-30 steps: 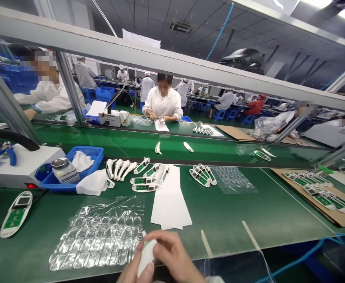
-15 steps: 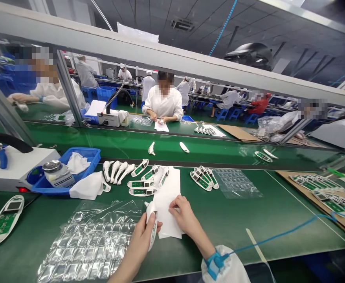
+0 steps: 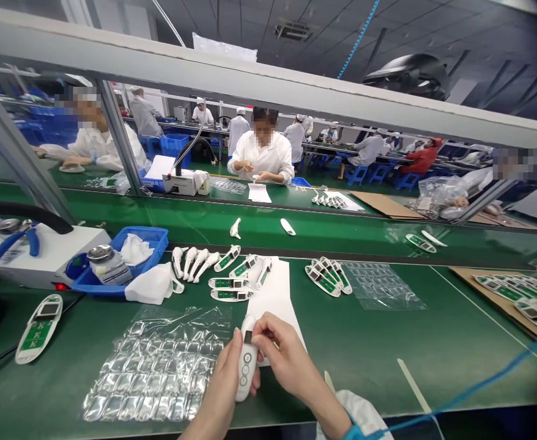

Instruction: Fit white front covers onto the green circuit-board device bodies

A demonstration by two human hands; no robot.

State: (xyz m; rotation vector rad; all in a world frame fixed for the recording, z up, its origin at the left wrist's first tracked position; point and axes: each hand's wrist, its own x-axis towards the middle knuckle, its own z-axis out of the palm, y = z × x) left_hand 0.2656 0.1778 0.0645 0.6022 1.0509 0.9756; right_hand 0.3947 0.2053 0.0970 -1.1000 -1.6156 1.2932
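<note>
A white handheld device (image 3: 246, 366) stands nearly upright in my left hand (image 3: 226, 379), its dark screen and round buttons facing me. My right hand (image 3: 281, 349) touches the device near the screen with thumb and index finger pinched; whatever is between those fingertips is too small to make out. Under and behind the hands lies white paper (image 3: 280, 299). Several open white housings with green boards (image 3: 229, 283) sit at the paper's far left. To the left of my left hand is a clear plastic sheet of small square pieces (image 3: 158, 373).
At the left are a blue tray (image 3: 156, 239) with a jar and cloth, and a white machine (image 3: 43, 256). More housings (image 3: 326, 277) and a clear sheet (image 3: 381, 284) lie to the right. Beyond the green belt (image 3: 351, 235), a person (image 3: 263, 153) works. A blue cord (image 3: 470, 394) crosses the lower right.
My right hand has moved from above the paper to the device. The device has turned so its screen and buttons face me. The view has shifted slightly.
</note>
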